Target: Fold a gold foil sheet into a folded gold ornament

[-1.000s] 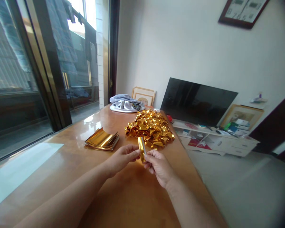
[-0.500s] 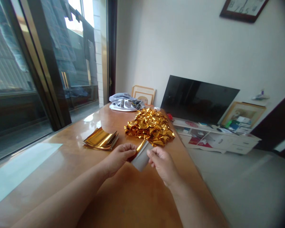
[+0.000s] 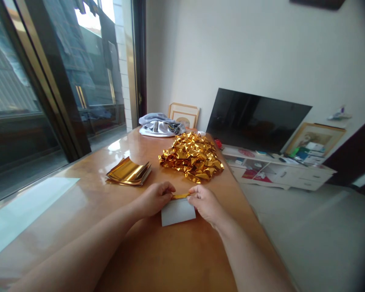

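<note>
Foil [image 3: 177, 213] lowered to table [image 3: 170, 259] — left hand [image 3: 154, 199], right hand [image 3: 204, 205] pinching.

The left hand [image 3: 154, 199] and right hand [image 3: 203, 204] hide the foil sheet's [image 3: 178, 213] upper edge; at one o'clock, a wall frame [image 3: 318, 2] is cut off.
</note>
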`<state>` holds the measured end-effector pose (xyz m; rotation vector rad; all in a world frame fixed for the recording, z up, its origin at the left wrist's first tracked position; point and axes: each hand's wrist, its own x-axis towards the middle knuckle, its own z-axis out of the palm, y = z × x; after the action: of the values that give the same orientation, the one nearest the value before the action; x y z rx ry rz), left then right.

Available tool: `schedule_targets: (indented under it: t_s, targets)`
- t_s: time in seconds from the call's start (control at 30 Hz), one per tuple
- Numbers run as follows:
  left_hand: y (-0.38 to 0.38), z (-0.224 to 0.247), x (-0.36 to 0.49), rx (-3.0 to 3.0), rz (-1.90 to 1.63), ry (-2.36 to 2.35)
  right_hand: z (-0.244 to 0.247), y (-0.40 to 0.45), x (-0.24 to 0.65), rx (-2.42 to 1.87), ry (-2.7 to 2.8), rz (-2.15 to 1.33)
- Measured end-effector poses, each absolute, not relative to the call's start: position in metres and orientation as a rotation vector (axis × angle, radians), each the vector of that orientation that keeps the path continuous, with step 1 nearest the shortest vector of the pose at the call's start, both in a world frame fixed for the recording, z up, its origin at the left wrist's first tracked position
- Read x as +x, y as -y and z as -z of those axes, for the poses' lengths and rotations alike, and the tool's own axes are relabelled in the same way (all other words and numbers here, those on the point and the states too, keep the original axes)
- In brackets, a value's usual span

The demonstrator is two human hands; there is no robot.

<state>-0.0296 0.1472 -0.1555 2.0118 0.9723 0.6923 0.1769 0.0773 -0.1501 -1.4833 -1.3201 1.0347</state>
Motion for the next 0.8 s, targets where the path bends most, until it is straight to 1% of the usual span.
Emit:
schedule_targets:
  t_s: [0.2, 0.47, 0.6, 0.8]
  targets:
    - [-0.149, 0.159, -0.033, 2.144, -0.684, -0.992, 0.163, -0.082, 0.182, -1.608, 1.462, -0.894]
    - [-0.145, 0.156, -0.032, 2.327, -0.662, -1.025, 0.163, -0.078, 0.188, -1.701, 1.592, -0.804]
    - [-0.145, 0.156, -0.032, 2.351, -0.636, -1.049, 0.158, -0.076, 0.189, -1.707, 1.705, -0.664]
    - [-0.144, 0.152, -0.031, 2.413, -0.630, -0.997, 0.143, -0.065, 0.181, -1.678, 1.985, -0.593]
